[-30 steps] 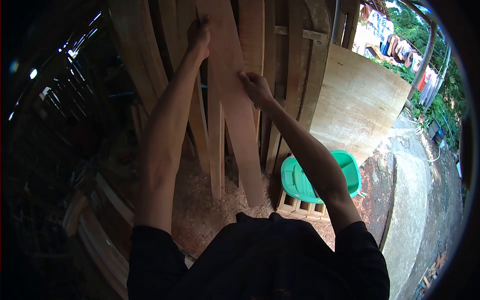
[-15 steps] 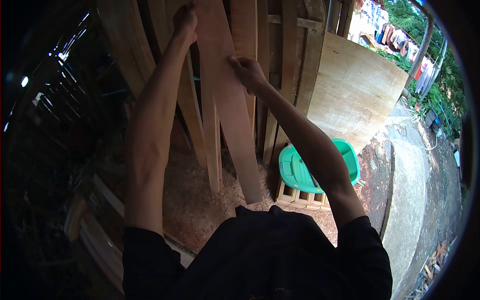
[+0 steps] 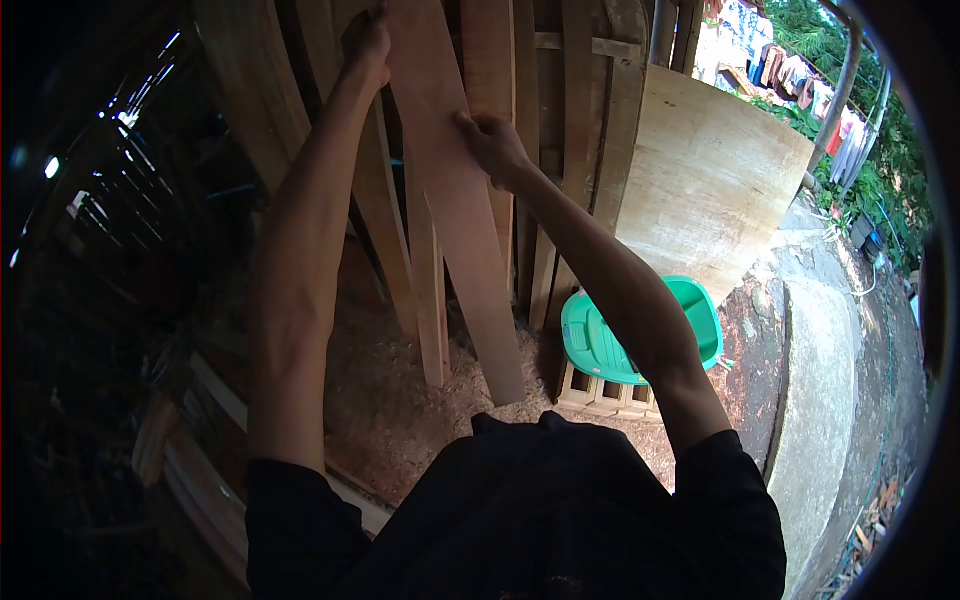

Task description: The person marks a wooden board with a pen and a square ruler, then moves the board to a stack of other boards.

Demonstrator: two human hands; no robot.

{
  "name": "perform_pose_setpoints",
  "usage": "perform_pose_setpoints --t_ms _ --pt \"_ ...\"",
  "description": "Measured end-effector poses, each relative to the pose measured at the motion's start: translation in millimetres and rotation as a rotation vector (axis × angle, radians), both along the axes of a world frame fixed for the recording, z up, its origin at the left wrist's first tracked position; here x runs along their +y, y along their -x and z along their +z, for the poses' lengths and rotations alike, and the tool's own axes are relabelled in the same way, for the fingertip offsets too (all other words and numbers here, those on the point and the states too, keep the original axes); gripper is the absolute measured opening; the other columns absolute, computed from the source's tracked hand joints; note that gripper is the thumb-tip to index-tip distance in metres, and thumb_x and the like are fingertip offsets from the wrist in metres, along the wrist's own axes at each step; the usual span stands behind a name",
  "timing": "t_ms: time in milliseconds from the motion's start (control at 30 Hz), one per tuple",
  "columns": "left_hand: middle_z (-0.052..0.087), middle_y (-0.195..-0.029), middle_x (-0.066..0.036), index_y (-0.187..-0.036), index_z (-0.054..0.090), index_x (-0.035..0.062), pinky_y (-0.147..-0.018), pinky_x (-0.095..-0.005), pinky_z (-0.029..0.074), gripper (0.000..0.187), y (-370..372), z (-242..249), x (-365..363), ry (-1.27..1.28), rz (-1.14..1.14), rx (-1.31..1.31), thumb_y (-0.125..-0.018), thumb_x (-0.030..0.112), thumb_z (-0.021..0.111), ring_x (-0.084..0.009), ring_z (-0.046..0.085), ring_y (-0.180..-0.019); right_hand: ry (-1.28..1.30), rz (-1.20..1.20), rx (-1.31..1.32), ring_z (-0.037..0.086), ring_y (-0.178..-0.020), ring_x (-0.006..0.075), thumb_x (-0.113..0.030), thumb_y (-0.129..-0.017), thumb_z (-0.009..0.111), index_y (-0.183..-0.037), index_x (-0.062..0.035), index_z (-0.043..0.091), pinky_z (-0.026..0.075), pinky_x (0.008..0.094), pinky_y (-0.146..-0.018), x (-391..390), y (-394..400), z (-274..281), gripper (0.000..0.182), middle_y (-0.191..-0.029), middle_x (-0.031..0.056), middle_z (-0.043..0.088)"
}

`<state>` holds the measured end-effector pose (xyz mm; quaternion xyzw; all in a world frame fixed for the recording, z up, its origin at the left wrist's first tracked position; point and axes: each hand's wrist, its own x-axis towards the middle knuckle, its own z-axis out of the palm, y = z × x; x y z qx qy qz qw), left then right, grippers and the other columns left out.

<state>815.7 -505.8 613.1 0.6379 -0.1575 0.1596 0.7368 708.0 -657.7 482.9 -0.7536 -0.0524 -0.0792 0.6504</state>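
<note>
A long reddish-brown plank (image 3: pixel 460 210) stands tilted in front of me, its lower end near the floor above my lap. My left hand (image 3: pixel 367 45) grips its left edge near the top of the view. On the right edge, lower down, my right hand (image 3: pixel 492 148) holds the same plank, thumb on its face and the other fingers partly hidden behind it. Behind it lean several more boards (image 3: pixel 377 215), close together and upright.
A green plastic tub (image 3: pixel 700 310) sits on a wooden frame (image 3: pixel 605 393) at the right. Beyond it leans a wide pale panel (image 3: pixel 710 170). Shavings cover the floor (image 3: pixel 385 410). Curved wood pieces (image 3: pixel 190 470) lie lower left. Clothes (image 3: pixel 795 75) hang outside.
The view has shifted very slightly. Both hands keep their hold on the plank, which has hardly moved.
</note>
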Motion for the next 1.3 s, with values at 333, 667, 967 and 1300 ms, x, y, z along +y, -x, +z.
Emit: perform_pose_setpoints --t_ms 333,667,967,1300 --pt "0.051 -0.120 -0.011 -0.128 0.040 0.0058 -0.091 -0.0410 0.043 0.048 31.8 5.6 -6.3 -0.010 0.017 0.007 -0.091 0.036 0.049 -0.0236 0.052 -0.108 0.034 -0.031 0.015 0.063 -0.074 0.0232 -0.045 -0.086 0.052 -0.107 0.0014 0.058 0.051 0.0349 -0.054 -1.7 8.2 0.8 0.052 -0.087 0.0147 0.062" --pt "0.051 -0.120 -0.011 -0.127 0.041 0.0055 -0.091 -0.0411 0.044 0.048 28.9 1.9 -7.9 -0.002 0.016 0.001 -0.091 0.036 0.049 -0.0235 0.052 -0.108 -0.024 -0.042 -0.004 0.063 -0.078 0.0239 -0.045 -0.086 0.052 -0.108 0.0008 0.058 0.051 0.0354 -0.059 -3.9 10.1 -7.4 0.051 -0.090 0.0153 0.062" --pt "0.051 -0.120 -0.010 -0.127 0.042 0.0061 -0.091 -0.0408 0.044 0.048 41.5 3.9 -13.5 0.001 0.001 0.001 -0.090 0.035 0.051 -0.0231 0.051 -0.109 -0.015 -0.036 -0.052 0.055 -0.070 0.0127 -0.042 -0.089 0.051 -0.112 0.0052 0.054 0.044 0.0282 -0.057 -8.1 20.8 -7.8 0.053 -0.083 0.0092 0.059" --pt "0.050 -0.123 -0.015 -0.127 0.040 -0.0005 -0.091 -0.0434 0.044 0.055 52.2 10.1 -21.4 0.155 -0.043 0.059 -0.089 0.037 0.053 -0.0277 0.052 -0.109 -0.013 0.097 -0.011 0.053 -0.082 0.0131 -0.037 -0.091 0.049 -0.104 0.0070 0.055 0.043 0.0287 -0.076 -22.7 28.1 -39.2 0.046 -0.089 0.0090 0.059"
